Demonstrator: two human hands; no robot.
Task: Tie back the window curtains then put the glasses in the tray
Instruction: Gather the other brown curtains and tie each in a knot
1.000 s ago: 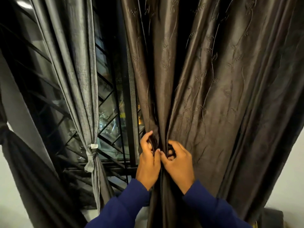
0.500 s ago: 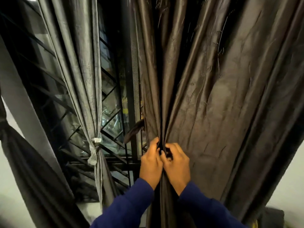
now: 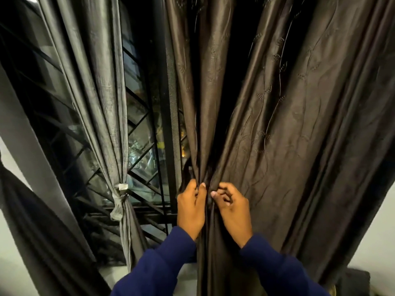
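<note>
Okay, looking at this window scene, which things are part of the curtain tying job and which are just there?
Part of the job:
- brown curtain, bunched in both hands
- left hand
- right hand
- grey curtain, already tied back
- its tie

Just there:
- window grille
- dark object at bottom right, unclear

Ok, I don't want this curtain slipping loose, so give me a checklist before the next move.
1. Brown curtain gathered into one bunch at the hands: ok.
2. Left hand gripping the bunch: ok.
3. Right hand pinching at the same spot: ok.
4. Tie wrapped and knotted round the bunch: cannot tell, hidden by fingers.
5. Grey curtain already held by its tie: ok.
6. Glasses and tray located: cannot tell, not in view.
</note>
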